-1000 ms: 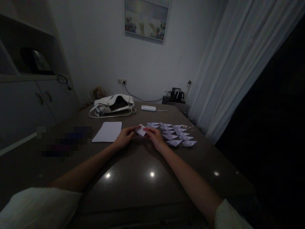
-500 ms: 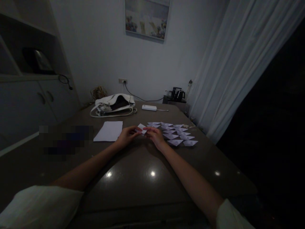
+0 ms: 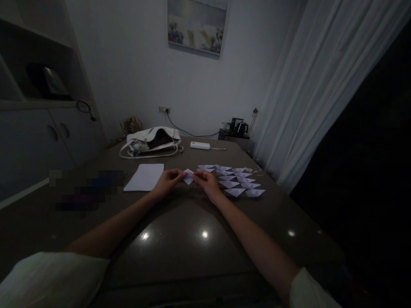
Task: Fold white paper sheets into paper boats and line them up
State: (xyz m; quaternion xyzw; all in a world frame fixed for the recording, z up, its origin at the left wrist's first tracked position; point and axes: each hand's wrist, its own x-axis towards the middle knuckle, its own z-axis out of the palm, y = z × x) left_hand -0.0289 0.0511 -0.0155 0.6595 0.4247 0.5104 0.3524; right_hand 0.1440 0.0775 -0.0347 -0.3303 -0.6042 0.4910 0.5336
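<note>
Between my two hands is a small folded piece of white paper point(image 3: 188, 176), diamond-shaped and held just above the table. My left hand point(image 3: 168, 182) pinches its left corner between thumb and fingers. On the opposite corner, my right hand point(image 3: 206, 182) has a similar pinch. Several folded white paper boats point(image 3: 234, 192) stand in rows just to the right of my right hand. A stack of white paper sheets point(image 3: 144, 177) lies flat to the left, partly behind my left hand.
A white handbag point(image 3: 154, 141) sits open at the table's far side. Near it lies a white power strip or similar device point(image 3: 200, 146) with a short cable. Black kettle-like appliances point(image 3: 239, 126) stand beyond the far right corner. Sheer curtains point(image 3: 298, 85) hang on the right.
My hands have drawn slightly apart, and the folded paper now shows as a flatter, fuller diamond between them. The whole view has shifted a little.
</note>
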